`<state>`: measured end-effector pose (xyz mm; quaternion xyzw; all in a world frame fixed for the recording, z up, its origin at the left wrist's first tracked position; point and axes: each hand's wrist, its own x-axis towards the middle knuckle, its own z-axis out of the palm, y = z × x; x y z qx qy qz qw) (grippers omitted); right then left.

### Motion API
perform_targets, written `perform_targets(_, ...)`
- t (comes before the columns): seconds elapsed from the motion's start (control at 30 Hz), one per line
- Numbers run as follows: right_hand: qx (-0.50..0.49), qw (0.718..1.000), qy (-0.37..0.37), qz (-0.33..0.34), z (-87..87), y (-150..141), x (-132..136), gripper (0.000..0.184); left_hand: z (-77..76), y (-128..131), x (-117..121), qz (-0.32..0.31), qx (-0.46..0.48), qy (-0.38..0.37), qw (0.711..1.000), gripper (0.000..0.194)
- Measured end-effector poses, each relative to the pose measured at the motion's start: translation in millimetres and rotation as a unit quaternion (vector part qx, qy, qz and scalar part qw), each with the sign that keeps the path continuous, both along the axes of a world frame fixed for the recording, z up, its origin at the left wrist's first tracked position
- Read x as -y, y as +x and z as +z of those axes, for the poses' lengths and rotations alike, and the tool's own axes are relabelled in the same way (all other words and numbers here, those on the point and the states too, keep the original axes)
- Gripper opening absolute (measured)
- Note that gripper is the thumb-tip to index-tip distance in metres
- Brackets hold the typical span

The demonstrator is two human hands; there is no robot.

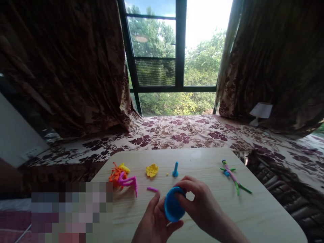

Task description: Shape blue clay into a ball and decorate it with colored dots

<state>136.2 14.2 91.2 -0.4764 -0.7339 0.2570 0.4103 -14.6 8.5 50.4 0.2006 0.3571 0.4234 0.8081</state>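
Observation:
Between my hands, a blue clay bowl [174, 208] is tilted so that its hollow inside faces me. My left hand [155, 216] cradles it from the left and below, fingers curled under it. The thumb and fingers of my right hand [193, 194] pinch its upper right rim. Just beyond lie a short magenta clay stick [152, 189] and a tiny yellow bit [167, 174]. A blue clay stem with a wider foot [175, 170] stands upright behind the bowl. Left of it sits a lumpy yellow clay piece [152, 171].
On the wooden table [202, 162], orange, yellow and magenta clay shapes [118, 176] lie at the left. A pink and green clay figure [231, 174] lies at the right. Behind are a floral-covered ledge [182, 130], a small white lamp [261, 110] and dark curtains [76, 67]. The lower left is pixelated.

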Motion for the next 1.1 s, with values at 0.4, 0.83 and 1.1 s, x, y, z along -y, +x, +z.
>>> perform_targets(0.4, 0.141, 0.990, -0.012, -0.006, -3.7, -3, 4, 0.006, 9.1, -4, 14, 0.084, -0.452, 0.360, 0.812, 0.028)
perform_targets(0.83, 0.205, 0.978, 0.026, 0.027, -3.5, 0, 6, 0.013, 1.2, -6, 11, 0.001, -0.496, 0.349, 0.795, 0.034)
perform_targets(1.1, 0.225, 0.973, 0.021, 0.047, -5.0, 3, 6, 0.006, 11.1, -5, 10, -0.062, -0.441, 0.339, 0.829, 0.034)
